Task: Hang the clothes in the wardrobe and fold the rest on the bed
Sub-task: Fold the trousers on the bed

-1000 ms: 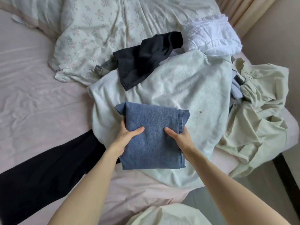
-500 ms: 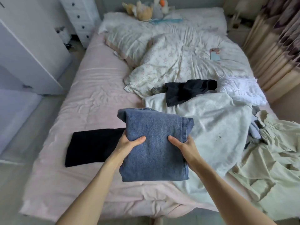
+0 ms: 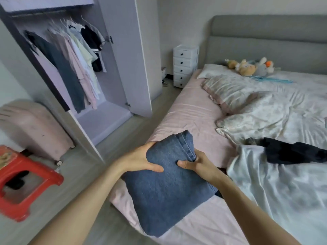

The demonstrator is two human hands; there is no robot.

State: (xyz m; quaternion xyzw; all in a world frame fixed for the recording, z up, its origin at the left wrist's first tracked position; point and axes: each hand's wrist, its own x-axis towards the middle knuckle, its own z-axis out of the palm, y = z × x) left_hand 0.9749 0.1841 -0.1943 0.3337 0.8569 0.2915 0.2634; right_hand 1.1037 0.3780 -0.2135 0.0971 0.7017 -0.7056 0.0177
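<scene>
Blue denim, folded into a thick square, is the nearest thing: the folded jeans [image 3: 168, 188] are held in the air over the near corner of the bed [image 3: 194, 114], gripped on both sides. The left hand [image 3: 139, 159] clamps the edge at nine o'clock, thumb on top and fingers curled under; the right hand [image 3: 196, 164] pinches the edge at three o'clock by the stitched hem, thumb pressed on the cloth. At three o'clock a pale garment [image 3: 276, 188] lies spread on the bed with a black garment [image 3: 293, 152] across it. At nine o'clock stands a red stool [image 3: 26, 188], with a pink suitcase [image 3: 33, 128] behind it. At eleven o'clock the wardrobe [image 3: 115, 68] stands open, hung clothes [image 3: 74, 64] on its rail. At one o'clock, soft toys [image 3: 251, 67] sit by the grey headboard [image 3: 265, 38].
</scene>
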